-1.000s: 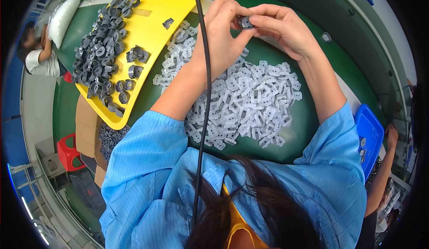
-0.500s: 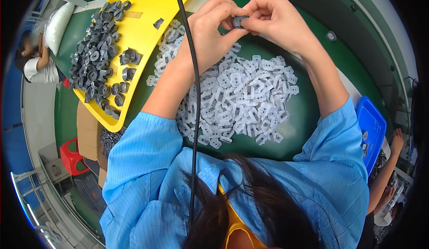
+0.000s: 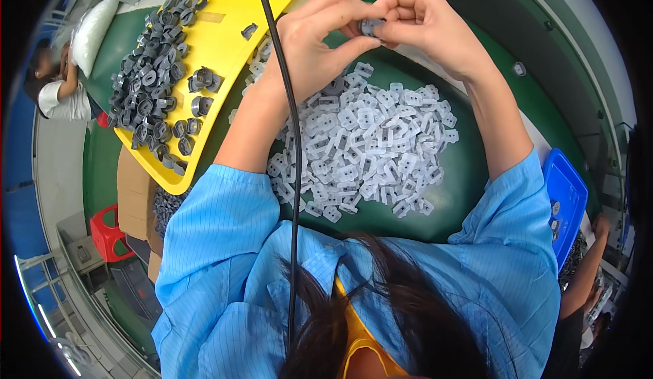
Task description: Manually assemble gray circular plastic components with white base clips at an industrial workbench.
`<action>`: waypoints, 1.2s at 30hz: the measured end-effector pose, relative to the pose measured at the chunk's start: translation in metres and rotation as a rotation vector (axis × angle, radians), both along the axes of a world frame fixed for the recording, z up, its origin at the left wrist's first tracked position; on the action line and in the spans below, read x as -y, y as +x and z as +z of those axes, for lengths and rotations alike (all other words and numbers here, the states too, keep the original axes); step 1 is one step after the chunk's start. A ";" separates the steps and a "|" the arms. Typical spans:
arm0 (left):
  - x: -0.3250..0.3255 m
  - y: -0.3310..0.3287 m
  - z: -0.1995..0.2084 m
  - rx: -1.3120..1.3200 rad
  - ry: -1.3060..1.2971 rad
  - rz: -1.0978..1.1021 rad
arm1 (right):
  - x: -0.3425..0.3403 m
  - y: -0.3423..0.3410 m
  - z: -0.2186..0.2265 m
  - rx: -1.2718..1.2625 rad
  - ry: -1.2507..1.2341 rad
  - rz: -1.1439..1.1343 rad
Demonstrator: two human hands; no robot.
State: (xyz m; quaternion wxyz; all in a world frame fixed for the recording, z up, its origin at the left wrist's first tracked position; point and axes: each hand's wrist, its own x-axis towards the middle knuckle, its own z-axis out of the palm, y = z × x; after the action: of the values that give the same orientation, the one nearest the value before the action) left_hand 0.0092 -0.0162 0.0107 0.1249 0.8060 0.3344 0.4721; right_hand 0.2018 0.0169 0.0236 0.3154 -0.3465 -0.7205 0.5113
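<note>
**Both hands pinch one small grey part**

At upper centre of the frame, the left hand (image 3: 309, 42) and right hand (image 3: 425, 25) meet, each grip clenched on a small grey part (image 3: 371, 27) above the pile of white plastic pieces (image 3: 371, 144) on the green tabletop (image 3: 469, 175). A yellow tray (image 3: 224, 46) of dark grey parts (image 3: 146, 93) lies upper left.

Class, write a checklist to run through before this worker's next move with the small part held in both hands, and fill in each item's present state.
1. Small dark part pinched by both left hand and right hand: ok.
2. Part's fit or alignment visible: cannot tell, fingers cover it.
3. White pieces piled within reach below the hands: ok.
4. Yellow tray has bare space beside its dark parts: ok.
5. Black cable away from the hands: not ok, it crosses the left forearm.
</note>
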 end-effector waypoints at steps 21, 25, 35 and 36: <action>0.000 -0.011 -0.020 -0.007 -0.302 0.334 | 0.000 -0.002 -0.028 0.343 0.456 0.213; -0.007 0.000 -0.017 0.054 -0.290 0.341 | -0.003 0.006 -0.018 0.258 0.181 0.099; 0.002 0.012 -0.018 -0.114 -0.007 0.428 | 0.004 -0.011 -0.019 0.065 0.254 -0.309; 0.002 0.012 -0.018 -0.101 -0.016 0.418 | 0.005 -0.011 -0.015 0.112 0.269 -0.295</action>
State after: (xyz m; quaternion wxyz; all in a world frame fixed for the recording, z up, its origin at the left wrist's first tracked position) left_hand 0.0214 -0.0185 -0.0076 0.0138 0.7408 0.5040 0.4439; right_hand 0.1909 0.0117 0.0090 0.3898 -0.4308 -0.7401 0.3387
